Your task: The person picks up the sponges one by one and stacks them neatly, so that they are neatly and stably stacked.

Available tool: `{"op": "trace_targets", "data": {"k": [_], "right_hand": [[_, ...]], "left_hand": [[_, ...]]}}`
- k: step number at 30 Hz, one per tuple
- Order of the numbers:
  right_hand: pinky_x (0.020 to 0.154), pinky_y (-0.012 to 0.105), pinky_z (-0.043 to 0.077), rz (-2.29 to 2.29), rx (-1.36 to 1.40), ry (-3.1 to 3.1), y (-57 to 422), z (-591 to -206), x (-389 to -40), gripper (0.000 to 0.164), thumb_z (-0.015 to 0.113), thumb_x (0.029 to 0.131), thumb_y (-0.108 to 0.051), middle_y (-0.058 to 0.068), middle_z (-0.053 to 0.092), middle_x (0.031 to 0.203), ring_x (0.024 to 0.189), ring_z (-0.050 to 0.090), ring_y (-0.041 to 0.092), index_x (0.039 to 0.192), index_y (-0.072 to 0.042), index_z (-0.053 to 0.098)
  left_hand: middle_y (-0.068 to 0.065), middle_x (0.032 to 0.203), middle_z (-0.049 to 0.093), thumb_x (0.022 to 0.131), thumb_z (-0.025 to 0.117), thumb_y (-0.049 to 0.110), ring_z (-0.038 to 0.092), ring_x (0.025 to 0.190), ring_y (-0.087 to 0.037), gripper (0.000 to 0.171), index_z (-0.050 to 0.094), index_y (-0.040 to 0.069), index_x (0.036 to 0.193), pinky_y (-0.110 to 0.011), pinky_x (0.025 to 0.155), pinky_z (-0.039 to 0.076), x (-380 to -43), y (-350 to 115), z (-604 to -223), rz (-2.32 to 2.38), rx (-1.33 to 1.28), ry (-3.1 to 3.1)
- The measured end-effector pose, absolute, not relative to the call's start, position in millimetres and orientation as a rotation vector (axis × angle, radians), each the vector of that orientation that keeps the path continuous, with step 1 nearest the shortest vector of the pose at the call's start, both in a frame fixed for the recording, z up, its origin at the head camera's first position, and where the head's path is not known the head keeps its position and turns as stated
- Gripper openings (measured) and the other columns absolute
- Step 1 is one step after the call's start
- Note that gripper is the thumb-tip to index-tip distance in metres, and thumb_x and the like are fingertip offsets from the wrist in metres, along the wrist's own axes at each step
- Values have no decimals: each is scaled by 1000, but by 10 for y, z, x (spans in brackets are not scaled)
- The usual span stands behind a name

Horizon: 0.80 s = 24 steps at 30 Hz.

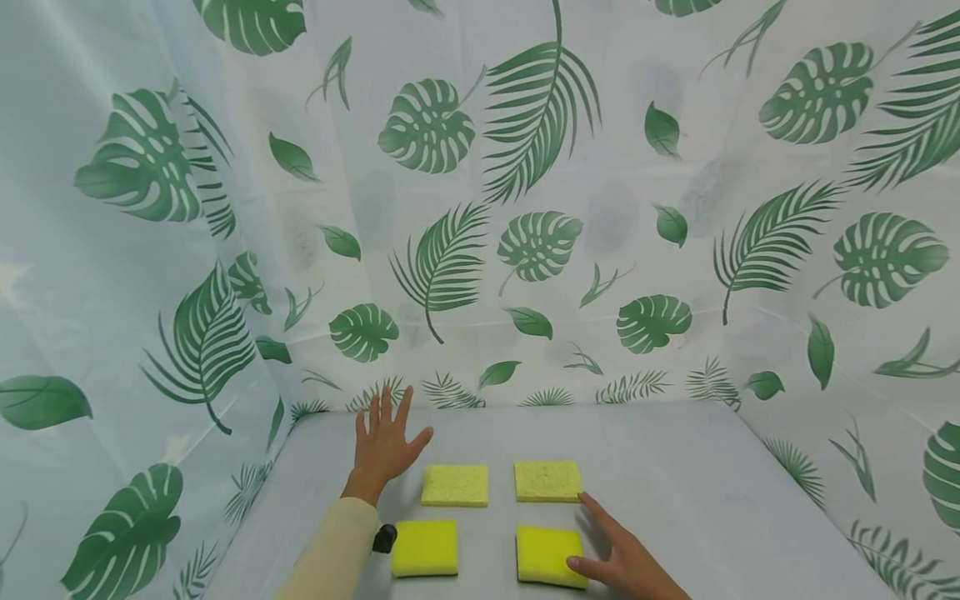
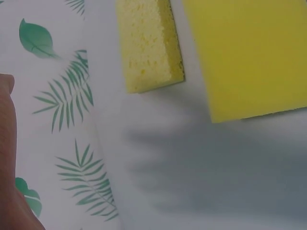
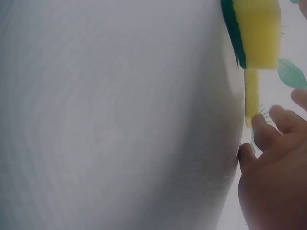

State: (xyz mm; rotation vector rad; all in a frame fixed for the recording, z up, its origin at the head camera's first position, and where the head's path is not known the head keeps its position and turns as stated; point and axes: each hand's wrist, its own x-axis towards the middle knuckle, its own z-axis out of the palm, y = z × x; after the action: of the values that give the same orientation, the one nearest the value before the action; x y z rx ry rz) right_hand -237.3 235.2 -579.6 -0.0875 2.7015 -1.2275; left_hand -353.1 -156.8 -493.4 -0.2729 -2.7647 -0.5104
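My left hand [image 1: 386,442] is raised with its fingers spread, holding nothing, left of a pale yellow sponge [image 1: 454,486]. Its shadow falls on the table in the left wrist view. In front of that sponge lies a bright yellow sponge [image 1: 425,548], near my left sleeve. On the right, a second pale sponge [image 1: 547,482] lies behind a second bright one [image 1: 547,552]. My right hand [image 1: 630,560] reaches in from the right, fingers extended, its thumb overlapping the bright sponge's right side and its index fingertip by the pale sponge's corner. A dark green layer shows under a bright sponge [image 3: 259,36] in the right wrist view.
The sponges lie flat on a pale grey-white table [image 1: 675,483]. A white sheet [image 1: 585,267] printed with green leaves rises behind and along both sides. A small black object [image 1: 385,538] sits at the left wrist.
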Motion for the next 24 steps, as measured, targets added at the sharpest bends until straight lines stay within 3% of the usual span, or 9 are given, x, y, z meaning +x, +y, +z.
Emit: {"op": "trace_targets", "data": {"k": [8,17,24], "right_hand": [[109,83,27,-1120,-109,2646,2416,-5860,-2412,100,94,78,-52,29,44,161,146,27,69,158,-11,51],[106,89,22,-1147,-318,2575,2534,-5852,-2405,99,92,82,-49,36,32,165,144,17,75,161,-10,48],[110,87,16,-1186,-387,2559,2561,-5864,-2398,93,92,83,-41,38,32,164,147,16,72,159,-10,50]], "left_hand": [[-30,173,16,104,60,55,16,158,-52,85,27,15,171,-74,122,10,-3565,-1592,-4997,-505,-248,-2798],[-28,174,16,105,62,55,15,158,-52,86,26,15,172,-74,122,12,-3575,-1601,-5032,-519,-241,-2812],[-27,174,18,106,62,50,18,158,-51,83,27,14,171,-73,122,16,-3500,-1593,-5008,-515,-233,-2850]]}}
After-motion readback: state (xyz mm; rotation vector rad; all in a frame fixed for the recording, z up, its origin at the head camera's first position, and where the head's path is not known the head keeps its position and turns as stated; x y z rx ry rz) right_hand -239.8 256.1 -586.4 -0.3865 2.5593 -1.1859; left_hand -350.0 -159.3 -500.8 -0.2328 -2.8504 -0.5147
